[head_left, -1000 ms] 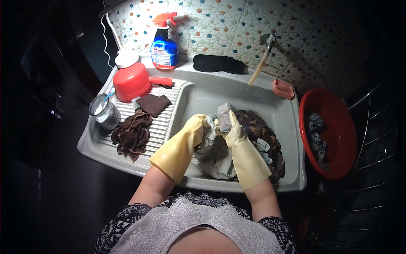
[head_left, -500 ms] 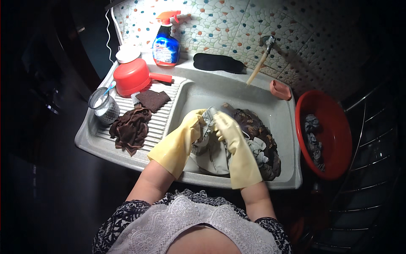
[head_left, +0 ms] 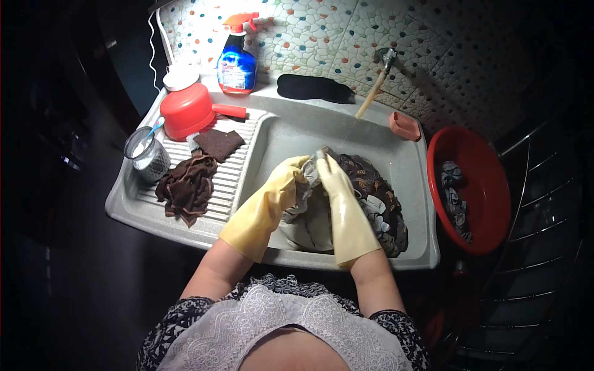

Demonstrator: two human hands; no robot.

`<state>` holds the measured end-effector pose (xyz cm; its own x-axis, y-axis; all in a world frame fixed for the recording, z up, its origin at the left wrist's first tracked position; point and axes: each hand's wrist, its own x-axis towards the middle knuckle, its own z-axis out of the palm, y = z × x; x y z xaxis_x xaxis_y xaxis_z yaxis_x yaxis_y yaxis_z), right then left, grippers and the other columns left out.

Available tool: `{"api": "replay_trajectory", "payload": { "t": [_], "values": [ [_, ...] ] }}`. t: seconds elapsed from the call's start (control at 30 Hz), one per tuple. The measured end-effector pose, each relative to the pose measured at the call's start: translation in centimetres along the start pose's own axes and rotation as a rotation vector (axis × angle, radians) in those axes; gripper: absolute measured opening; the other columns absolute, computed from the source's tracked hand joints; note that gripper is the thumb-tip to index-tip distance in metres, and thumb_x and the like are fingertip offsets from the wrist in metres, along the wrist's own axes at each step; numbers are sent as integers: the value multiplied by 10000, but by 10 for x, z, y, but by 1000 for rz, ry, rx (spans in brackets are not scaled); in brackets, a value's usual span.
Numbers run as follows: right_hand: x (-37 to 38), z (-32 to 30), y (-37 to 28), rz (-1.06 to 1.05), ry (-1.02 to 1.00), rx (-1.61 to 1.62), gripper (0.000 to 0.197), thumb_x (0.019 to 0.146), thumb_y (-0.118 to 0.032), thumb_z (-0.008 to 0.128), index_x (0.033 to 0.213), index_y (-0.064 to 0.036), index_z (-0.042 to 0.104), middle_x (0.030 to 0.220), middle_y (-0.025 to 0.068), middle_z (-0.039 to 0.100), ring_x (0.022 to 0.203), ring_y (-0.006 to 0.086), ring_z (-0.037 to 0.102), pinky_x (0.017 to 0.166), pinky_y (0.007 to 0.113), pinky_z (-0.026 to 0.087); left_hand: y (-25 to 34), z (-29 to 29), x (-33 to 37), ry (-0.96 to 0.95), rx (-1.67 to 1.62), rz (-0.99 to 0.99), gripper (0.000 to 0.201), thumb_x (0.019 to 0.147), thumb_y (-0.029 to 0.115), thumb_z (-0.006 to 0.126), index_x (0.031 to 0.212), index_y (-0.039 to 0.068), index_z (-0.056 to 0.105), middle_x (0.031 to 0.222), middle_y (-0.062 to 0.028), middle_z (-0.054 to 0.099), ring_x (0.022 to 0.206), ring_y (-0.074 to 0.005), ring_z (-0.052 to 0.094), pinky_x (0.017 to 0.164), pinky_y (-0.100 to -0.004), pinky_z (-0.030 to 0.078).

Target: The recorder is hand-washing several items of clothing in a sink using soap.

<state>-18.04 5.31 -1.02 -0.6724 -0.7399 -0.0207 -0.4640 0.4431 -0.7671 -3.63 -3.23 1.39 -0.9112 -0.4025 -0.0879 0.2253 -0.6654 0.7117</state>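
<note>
Both my hands wear pale yellow rubber gloves and meet over the sink basin (head_left: pixel 272 137). My left hand (head_left: pixel 289 175) is closed round a bunched part of a light grey garment (head_left: pixel 307 227), which hangs down to the basin's near side. Against the same bunched fabric, my right hand (head_left: pixel 335 176) is bent over with its fingers together. A small pale greyish thing shows at its fingertips; I cannot make out what it is. Dark patterned wet clothes (head_left: pixel 377 195) lie heaped in the basin to the right of my hands.
The ribbed drainboard at left holds brown cloths (head_left: pixel 189 185), a red dipper (head_left: pixel 187 111) and a glass jar (head_left: pixel 148 157). A blue spray bottle (head_left: pixel 237 65) and black insole-shaped pad (head_left: pixel 314 88) line the back. A tap (head_left: pixel 371 93), pink soap dish (head_left: pixel 405 125) and red basin (head_left: pixel 479 210) are at right.
My right hand has shifted slightly up along the grey garment and is less blurred. My left hand still grips the fabric. The whole view has shifted a little.
</note>
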Motion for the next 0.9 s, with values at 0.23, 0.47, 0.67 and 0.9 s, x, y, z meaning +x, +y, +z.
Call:
{"api": "replay_trajectory", "payload": {
  "t": [0.23,0.47,0.67,0.9],
  "values": [
    [8,-27,29,-32,-116,1120,462,926,-430,618,1083,2,572,925,103,627,728,174,624,656,352,561,6,-43,5,443,335,-52,187,833,6,458,856,12,643,686,-33,607,532,-131,549,462,-281,431],
    [7,-23,23,-307,-722,1238,537,866,-304,696,1247,17,495,954,86,582,786,185,591,759,355,539,14,-24,8,740,889,-191,521,770,402,793,1038,-17,639,924,-104,641,828,-169,590,773,-325,467],
    [-30,-10,-13,-521,-862,-78,676,691,-214,713,1271,61,500,1224,226,585,1169,328,553,983,379,450,-2,-83,18,658,921,-232,98,760,62,699,822,10,644,698,-18,575,623,-112,509,565,-312,408],
    [-42,37,-8,-404,-922,-479,641,668,-231,701,1219,43,521,1106,281,628,1068,390,603,865,415,496,6,-61,12,544,764,-92,77,760,34,703,802,19,640,692,-12,597,614,-98,516,566,-269,410]
  ]
}}
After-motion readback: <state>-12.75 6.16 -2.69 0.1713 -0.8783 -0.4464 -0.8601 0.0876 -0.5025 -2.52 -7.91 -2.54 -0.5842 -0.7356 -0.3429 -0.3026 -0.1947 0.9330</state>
